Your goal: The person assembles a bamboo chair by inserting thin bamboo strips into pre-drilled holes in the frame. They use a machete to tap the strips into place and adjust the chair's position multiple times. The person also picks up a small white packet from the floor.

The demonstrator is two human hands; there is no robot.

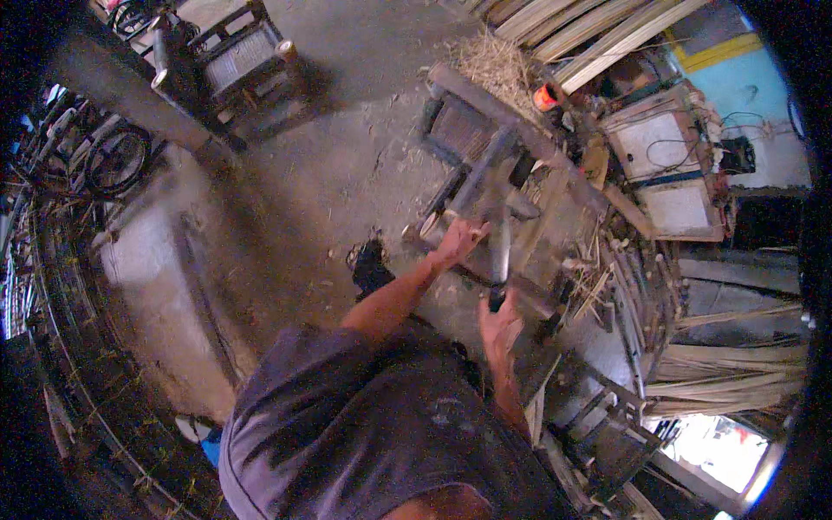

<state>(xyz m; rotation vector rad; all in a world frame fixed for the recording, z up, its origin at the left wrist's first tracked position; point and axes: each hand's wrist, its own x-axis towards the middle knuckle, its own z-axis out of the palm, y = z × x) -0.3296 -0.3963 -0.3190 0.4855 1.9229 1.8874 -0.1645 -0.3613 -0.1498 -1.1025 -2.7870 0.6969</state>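
My left hand (458,241) rests on the lower edge of a grey wooden chair frame (485,165) that lies tilted on the ground in front of me. My right hand (500,319) is shut on the dark handle of a long knife (500,256). Its blade points up and away from me, lying against the frame just right of my left hand. Motion blur hides where the blade's tip ends. My grey shirt fills the lower middle of the view.
A second chair frame (243,61) stands at the top left, with a bicycle wheel (117,158) further left. Straw (498,61), long pale slats (598,30), an orange roll (544,97) and white boxes (659,139) crowd the top right. Cane strips (719,377) lie at right.
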